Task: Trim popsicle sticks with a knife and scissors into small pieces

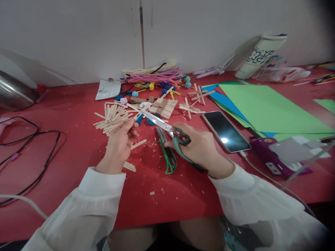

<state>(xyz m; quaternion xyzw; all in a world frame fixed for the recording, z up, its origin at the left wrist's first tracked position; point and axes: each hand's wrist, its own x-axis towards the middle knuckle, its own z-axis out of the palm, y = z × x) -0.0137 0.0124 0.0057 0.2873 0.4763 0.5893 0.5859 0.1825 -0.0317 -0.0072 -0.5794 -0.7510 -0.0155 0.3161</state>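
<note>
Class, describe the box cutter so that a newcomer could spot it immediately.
Find the red tabletop, then the gap between the left hand and the right hand. The box cutter lies there, near the scissors; bright green edging sets it apart from their grey-green handles.

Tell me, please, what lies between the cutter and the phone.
In the head view, the right hand, holding the scissors, lies between the cutter and the phone.
</note>
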